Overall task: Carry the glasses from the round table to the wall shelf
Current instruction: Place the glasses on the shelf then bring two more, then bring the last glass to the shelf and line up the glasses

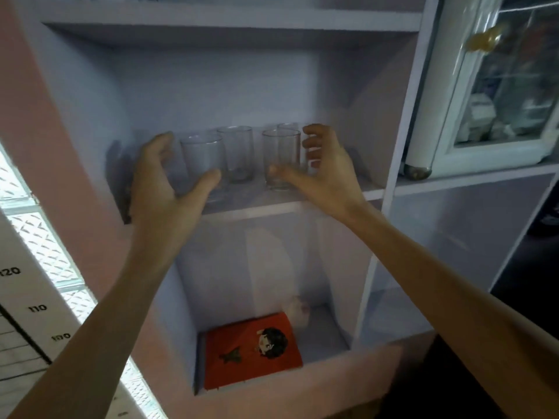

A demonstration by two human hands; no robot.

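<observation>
Several clear drinking glasses stand on the middle board of the pale wall shelf (373, 193). My left hand (163, 189) is spread around the front left glass (201, 160), thumb in front of its base, fingers a little off its left side. My right hand (326, 173) curves around the front right glass (281, 155), thumb before its lower part, fingers beside its right wall. Both glasses rest on the board. Another glass (237, 152) stands behind, between them, and one more (287, 127) shows only its rim at the back right.
The compartment below holds a red book (251, 355) and a pale object (298, 309). To the right stands a white glass-fronted cabinet (496, 95) on a shelf board. Another shelf board runs above. A bright patterned window (39, 237) and a height chart lie at the left.
</observation>
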